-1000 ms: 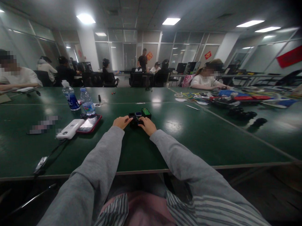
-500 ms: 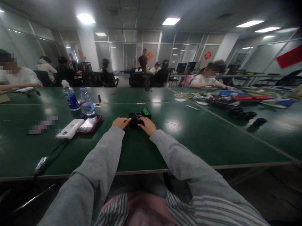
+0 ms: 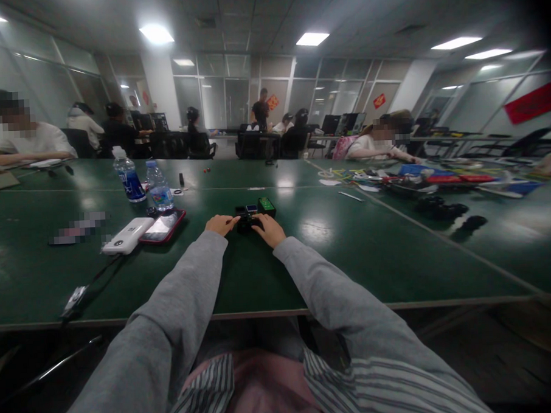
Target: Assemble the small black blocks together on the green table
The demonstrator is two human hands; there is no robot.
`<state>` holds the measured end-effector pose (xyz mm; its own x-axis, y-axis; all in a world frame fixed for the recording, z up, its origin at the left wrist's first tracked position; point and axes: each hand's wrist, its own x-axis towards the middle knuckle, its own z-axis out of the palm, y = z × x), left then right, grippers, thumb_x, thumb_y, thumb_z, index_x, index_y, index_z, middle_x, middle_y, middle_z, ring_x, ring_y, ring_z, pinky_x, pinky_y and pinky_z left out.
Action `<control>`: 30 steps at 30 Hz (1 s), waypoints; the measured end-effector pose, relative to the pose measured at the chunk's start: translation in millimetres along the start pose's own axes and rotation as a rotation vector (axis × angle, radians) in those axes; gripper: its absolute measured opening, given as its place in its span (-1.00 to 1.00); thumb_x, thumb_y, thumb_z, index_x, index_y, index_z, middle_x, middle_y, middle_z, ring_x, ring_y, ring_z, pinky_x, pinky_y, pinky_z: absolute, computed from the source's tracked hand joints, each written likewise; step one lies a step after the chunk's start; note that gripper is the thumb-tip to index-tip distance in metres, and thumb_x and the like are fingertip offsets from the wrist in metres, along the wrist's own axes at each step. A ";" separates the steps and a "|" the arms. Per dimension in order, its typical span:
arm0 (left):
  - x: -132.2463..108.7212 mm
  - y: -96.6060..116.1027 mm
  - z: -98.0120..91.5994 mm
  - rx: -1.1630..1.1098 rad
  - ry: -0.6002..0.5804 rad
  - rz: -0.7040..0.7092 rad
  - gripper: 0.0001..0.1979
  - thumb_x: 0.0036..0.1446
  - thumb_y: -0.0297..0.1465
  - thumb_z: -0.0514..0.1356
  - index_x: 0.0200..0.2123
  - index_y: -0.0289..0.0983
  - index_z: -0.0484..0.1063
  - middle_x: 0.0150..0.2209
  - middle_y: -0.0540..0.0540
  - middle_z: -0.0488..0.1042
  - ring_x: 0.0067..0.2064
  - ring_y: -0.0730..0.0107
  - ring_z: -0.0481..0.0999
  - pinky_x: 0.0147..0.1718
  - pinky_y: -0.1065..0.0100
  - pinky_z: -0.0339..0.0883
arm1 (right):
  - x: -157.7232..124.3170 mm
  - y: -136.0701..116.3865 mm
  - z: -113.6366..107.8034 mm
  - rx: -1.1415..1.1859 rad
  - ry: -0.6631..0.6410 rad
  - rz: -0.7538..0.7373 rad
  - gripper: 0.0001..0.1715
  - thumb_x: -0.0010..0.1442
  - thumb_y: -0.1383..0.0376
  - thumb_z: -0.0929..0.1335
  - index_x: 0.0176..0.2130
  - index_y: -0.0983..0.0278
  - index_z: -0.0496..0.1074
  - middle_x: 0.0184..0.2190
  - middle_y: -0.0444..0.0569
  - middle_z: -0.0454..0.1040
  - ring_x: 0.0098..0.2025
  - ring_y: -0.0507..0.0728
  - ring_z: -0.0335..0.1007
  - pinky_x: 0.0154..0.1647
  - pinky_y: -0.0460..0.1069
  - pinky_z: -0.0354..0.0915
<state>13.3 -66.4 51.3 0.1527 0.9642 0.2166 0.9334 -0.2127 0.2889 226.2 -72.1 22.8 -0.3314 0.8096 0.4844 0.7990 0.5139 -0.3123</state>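
Both my hands meet over the green table around a small black device (image 3: 245, 222), too small and dark to name exactly. From its left side my left hand (image 3: 221, 224) grips it, thumb and fingers closed at its edge. My right hand (image 3: 268, 229) has its fingers curled on the device's right side. Just behind it sit a small dark piece with a bluish screen (image 3: 251, 208) and a black box with a green top (image 3: 266, 205), close to my right fingertips. My fingers partly cover the device.
To the left are a white power bank (image 3: 127, 236) with a cable, a red-edged phone (image 3: 165, 227) and two bottles, one a blue-labelled bottle (image 3: 129, 176). A pen (image 3: 350, 196), black parts (image 3: 440, 208) and a cable pile lie right. People sit beyond the table (image 3: 351, 258).
My hands stay in nearly the same place, with only slight finger movement at the black device. The things on the table have not moved.
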 end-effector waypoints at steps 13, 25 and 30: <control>-3.0 3.0 -3.3 -0.004 -0.019 -0.004 -0.36 0.14 0.09 -0.24 -0.50 -0.19 0.45 -0.43 -0.03 0.48 -0.38 0.39 0.42 -0.41 0.40 0.17 | 0.1 -1.4 -1.7 0.030 -0.015 -0.003 -0.64 0.22 0.22 0.24 0.02 0.19 0.25 -0.13 -0.01 0.32 -0.06 0.08 0.27 -0.03 0.02 0.24; -4.4 5.0 -5.0 -0.021 -0.028 -0.016 -0.36 0.14 0.09 -0.23 -0.51 -0.20 0.44 -0.44 -0.03 0.48 -0.39 0.39 0.41 -0.42 0.40 0.17 | 0.4 0.0 -0.3 0.027 -0.014 -0.012 -0.62 0.22 0.22 0.24 0.04 0.19 0.23 -0.14 -0.01 0.31 -0.06 0.08 0.26 -0.03 0.02 0.23; -1.5 1.9 -0.8 -0.015 -0.001 0.007 -0.34 0.10 0.13 -0.24 -0.53 -0.18 0.43 -0.45 -0.03 0.47 -0.39 0.38 0.41 -0.43 0.39 0.15 | 0.5 1.4 2.3 0.010 -0.009 -0.021 -0.60 0.22 0.20 0.24 0.06 0.20 0.23 -0.14 0.01 0.30 -0.06 0.10 0.25 -0.02 0.03 0.23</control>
<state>14.6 -68.4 52.3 0.1592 0.9629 0.2178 0.9273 -0.2216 0.3016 226.0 -70.3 20.7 -0.3524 0.8015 0.4832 0.7869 0.5332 -0.3106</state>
